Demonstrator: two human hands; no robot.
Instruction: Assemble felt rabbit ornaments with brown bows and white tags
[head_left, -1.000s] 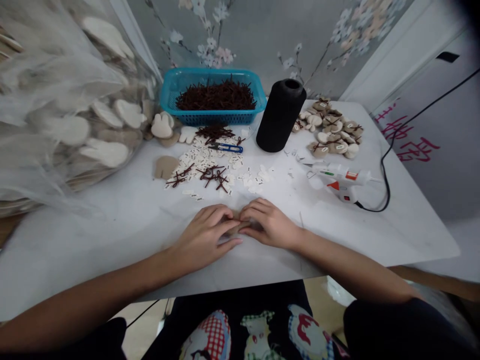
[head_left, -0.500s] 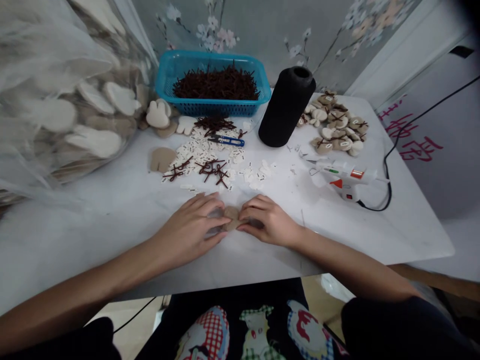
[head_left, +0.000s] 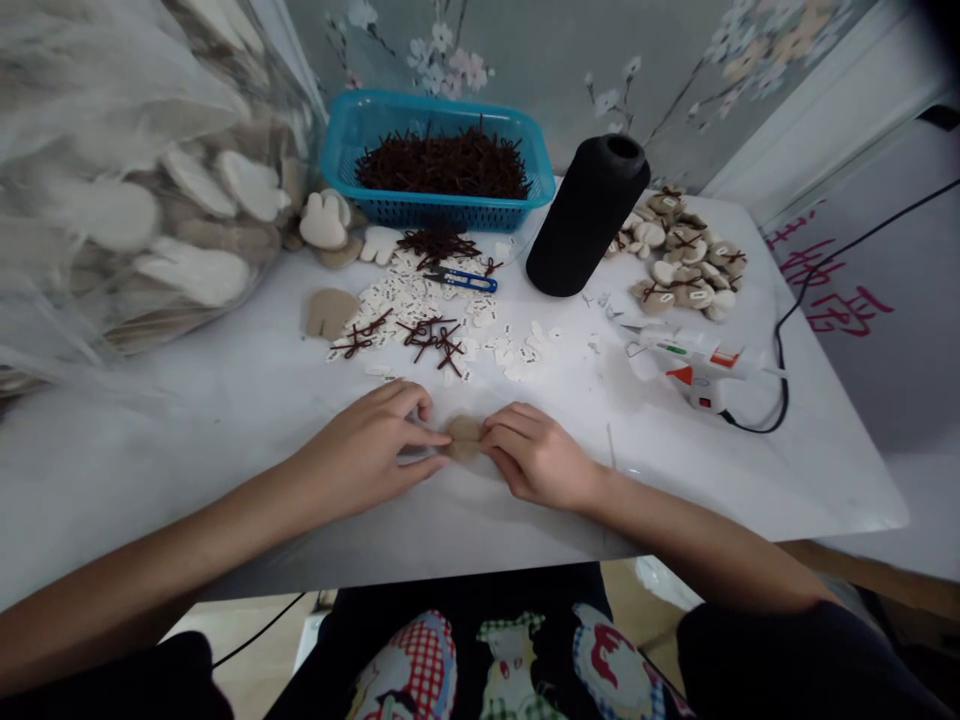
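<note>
Near the front of the table, a small beige fabric piece point(head_left: 465, 438) is between my two hands, with a crease running across its middle. My left hand point(head_left: 382, 435) pinches its left edge with thumb and forefinger, the other fingers curled back. On the opposite edge, the fingers of my right hand point(head_left: 536, 452) are pressed together around the fabric. Just beyond my hands lie dark brown bows point(head_left: 431, 340) and many small white printed labels point(head_left: 382, 305). A flat beige piece point(head_left: 330, 313) with a slit rests left of them.
A blue basket point(head_left: 439, 212) of brown bows stands at the back, beside a black thread cone point(head_left: 589, 215). Blue thread snips point(head_left: 465, 280) lie on the labels. On the right are a corded glue gun point(head_left: 697, 360) and finished pieces point(head_left: 686, 255). A plastic bag point(head_left: 150, 200) bulges at left.
My left hand's fingers have drawn back slightly to the left, uncovering more of the beige piece. My right hand keeps its hold, its fingers more closed. The view has shifted a little.
</note>
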